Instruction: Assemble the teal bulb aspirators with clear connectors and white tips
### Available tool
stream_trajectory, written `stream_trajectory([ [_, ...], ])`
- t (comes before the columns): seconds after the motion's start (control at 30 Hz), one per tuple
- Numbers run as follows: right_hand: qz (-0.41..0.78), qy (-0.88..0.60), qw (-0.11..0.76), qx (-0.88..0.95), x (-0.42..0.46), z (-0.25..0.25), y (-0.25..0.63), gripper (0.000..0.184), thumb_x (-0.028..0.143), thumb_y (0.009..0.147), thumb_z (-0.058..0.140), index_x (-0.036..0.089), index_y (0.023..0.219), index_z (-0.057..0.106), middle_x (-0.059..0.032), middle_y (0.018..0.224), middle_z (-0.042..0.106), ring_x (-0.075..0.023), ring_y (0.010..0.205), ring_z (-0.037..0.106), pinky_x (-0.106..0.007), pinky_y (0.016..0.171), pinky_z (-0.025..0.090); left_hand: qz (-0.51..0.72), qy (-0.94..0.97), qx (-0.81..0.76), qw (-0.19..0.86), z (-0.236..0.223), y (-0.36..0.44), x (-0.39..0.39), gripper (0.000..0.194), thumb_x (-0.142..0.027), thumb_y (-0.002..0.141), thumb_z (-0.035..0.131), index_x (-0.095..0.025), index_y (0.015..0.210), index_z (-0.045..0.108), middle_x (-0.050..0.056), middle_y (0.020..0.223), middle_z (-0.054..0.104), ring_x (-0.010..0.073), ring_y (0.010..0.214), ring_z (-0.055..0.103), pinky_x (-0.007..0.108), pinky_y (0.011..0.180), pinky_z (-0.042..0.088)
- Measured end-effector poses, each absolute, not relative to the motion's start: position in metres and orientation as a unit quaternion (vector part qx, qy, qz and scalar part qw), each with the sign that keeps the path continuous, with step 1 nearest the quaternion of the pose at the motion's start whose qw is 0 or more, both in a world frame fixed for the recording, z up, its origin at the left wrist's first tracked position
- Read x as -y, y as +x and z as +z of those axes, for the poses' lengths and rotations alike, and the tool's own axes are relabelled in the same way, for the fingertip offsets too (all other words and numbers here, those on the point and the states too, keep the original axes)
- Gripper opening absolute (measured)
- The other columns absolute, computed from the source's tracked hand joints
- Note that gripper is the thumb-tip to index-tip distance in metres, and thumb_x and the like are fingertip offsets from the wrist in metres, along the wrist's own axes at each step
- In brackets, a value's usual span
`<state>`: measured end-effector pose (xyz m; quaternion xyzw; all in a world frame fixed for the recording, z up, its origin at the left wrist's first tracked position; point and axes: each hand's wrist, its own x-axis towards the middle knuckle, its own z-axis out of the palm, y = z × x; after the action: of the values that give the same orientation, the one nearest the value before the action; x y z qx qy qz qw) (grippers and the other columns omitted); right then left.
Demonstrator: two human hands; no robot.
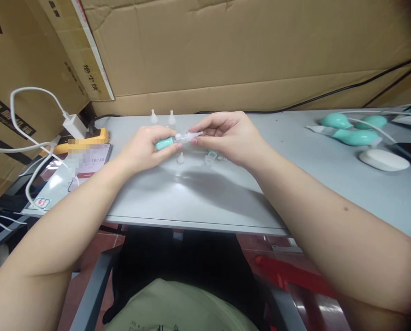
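Observation:
A small nasal aspirator with a turquoise bulb (164, 144) and a clear nozzle (188, 138) is held level above the desk between my two hands. My left hand (146, 145) is closed around the bulb, thumb and forefinger near its neck. From the other side, my right hand (226, 135) pinches the translucent nozzle end between thumb and fingers. Just below the hands a small white silicone tip (181, 158) stands on the desk, and a clear cup-like part (210, 158) sits with several tiny round pieces. Two more white tips, one left (154, 116) and one right (171, 117), stand behind my left hand.
Several turquoise bulbs (358, 137) lie at the right, by a white oval case (384, 159). A phone (93, 158), a yellow tool (88, 140), a white charger (75, 125) and looping white cables crowd the left. Cardboard (246, 50) walls off the desk's back (191, 197).

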<state>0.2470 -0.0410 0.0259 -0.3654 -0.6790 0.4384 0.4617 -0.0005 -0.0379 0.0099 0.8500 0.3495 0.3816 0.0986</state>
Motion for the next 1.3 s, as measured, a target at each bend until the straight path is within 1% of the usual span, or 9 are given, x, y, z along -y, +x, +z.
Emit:
stream_trajectory([
  [0.1, 0.454, -0.353, 0.462, 0.676, 0.04, 0.026, 0.246, 0.023, 0.025, 0.071, 0.096, 0.023, 0.09, 0.083, -0.0006, 0.08, 0.079, -0.0186, 0.075, 0.074, -0.034, 0.074, 0.066, 0.381, 0.853, -0.344, 0.096, 0.011, 0.0, 0.039, 0.03, -0.047, 0.098, 0.072, -0.019, 0.101, 0.084, 0.007, 0.094, 0.084, 0.0192, 0.082, 0.073, 0.032, 0.083, 0.055],
  [0.27, 0.472, -0.366, 0.457, 0.659, 0.04, 0.026, 0.246, 0.03, 0.026, 0.07, 0.099, 0.024, 0.097, 0.084, -0.0042, 0.09, 0.084, -0.0246, 0.088, 0.08, -0.04, 0.083, 0.07, 0.377, 0.857, -0.343, 0.08, 0.011, 0.0, 0.04, 0.029, -0.045, 0.098, 0.071, -0.02, 0.103, 0.084, 0.006, 0.094, 0.083, 0.0191, 0.083, 0.073, 0.032, 0.084, 0.055],
  [0.43, 0.452, -0.372, 0.421, 0.693, 0.04, 0.025, 0.249, 0.023, 0.033, 0.077, 0.099, 0.023, 0.095, 0.087, -0.0053, 0.087, 0.083, -0.022, 0.081, 0.078, -0.039, 0.081, 0.069, 0.371, 0.861, -0.34, 0.072, 0.01, -0.001, 0.038, 0.029, -0.046, 0.097, 0.071, -0.02, 0.101, 0.084, 0.006, 0.092, 0.083, 0.0198, 0.082, 0.072, 0.033, 0.081, 0.054],
  [0.53, 0.434, -0.363, 0.432, 0.702, 0.039, 0.025, 0.25, 0.022, 0.032, 0.077, 0.099, 0.024, 0.094, 0.088, -0.0046, 0.088, 0.084, -0.022, 0.083, 0.079, -0.038, 0.08, 0.07, 0.369, 0.862, -0.34, 0.079, 0.011, -0.001, 0.038, 0.029, -0.045, 0.097, 0.071, -0.02, 0.1, 0.083, 0.006, 0.09, 0.083, 0.0193, 0.081, 0.072, 0.033, 0.081, 0.054],
  [0.77, 0.41, -0.319, 0.47, 0.714, 0.038, 0.02, 0.249, 0.019, 0.032, 0.076, 0.097, 0.026, 0.091, 0.088, -0.0045, 0.1, 0.086, -0.0258, 0.096, 0.082, -0.044, 0.095, 0.071, 0.38, 0.855, -0.322, 0.144, 0.013, 0.0, 0.04, 0.03, -0.046, 0.099, 0.07, -0.019, 0.099, 0.083, 0.005, 0.09, 0.082, 0.0189, 0.082, 0.072, 0.031, 0.082, 0.056],
  [0.9, 0.392, -0.337, 0.464, 0.719, 0.041, 0.02, 0.25, 0.018, 0.035, 0.077, 0.097, 0.029, 0.091, 0.087, -0.0038, 0.103, 0.086, -0.0274, 0.102, 0.082, -0.046, 0.101, 0.07, 0.379, 0.85, -0.33, 0.161, 0.012, 0.0, 0.04, 0.031, -0.046, 0.098, 0.071, -0.018, 0.1, 0.084, 0.005, 0.094, 0.083, 0.0193, 0.084, 0.073, 0.031, 0.083, 0.056],
  [1.03, 0.37, -0.317, 0.466, 0.738, 0.037, 0.017, 0.252, 0.018, 0.038, 0.078, 0.098, 0.029, 0.089, 0.087, -0.0028, 0.1, 0.086, -0.0258, 0.097, 0.082, -0.043, 0.094, 0.071, 0.381, 0.852, -0.321, 0.161, 0.011, 0.0, 0.04, 0.03, -0.045, 0.097, 0.072, -0.018, 0.101, 0.085, 0.004, 0.093, 0.084, 0.0183, 0.084, 0.073, 0.03, 0.084, 0.056],
  [1.2, 0.283, -0.253, 0.467, 0.799, 0.028, 0.011, 0.258, 0.024, 0.052, 0.084, 0.095, 0.029, 0.092, 0.089, -0.0028, 0.095, 0.086, -0.0244, 0.086, 0.08, -0.043, 0.082, 0.068, 0.372, 0.857, -0.313, 0.171, 0.012, 0.0, 0.04, 0.031, -0.045, 0.098, 0.072, -0.017, 0.1, 0.085, 0.005, 0.095, 0.084, 0.0176, 0.085, 0.074, 0.029, 0.083, 0.055],
  [1.3, 0.233, -0.249, 0.446, 0.828, 0.028, 0.013, 0.261, 0.021, 0.056, 0.09, 0.09, 0.035, 0.092, 0.089, -0.0009, 0.095, 0.086, -0.027, 0.088, 0.079, -0.047, 0.084, 0.066, 0.357, 0.86, -0.31, 0.194, 0.013, -0.003, 0.039, 0.032, -0.046, 0.1, 0.073, -0.017, 0.098, 0.085, 0.005, 0.097, 0.085, 0.0176, 0.086, 0.074, 0.029, 0.083, 0.055],
])
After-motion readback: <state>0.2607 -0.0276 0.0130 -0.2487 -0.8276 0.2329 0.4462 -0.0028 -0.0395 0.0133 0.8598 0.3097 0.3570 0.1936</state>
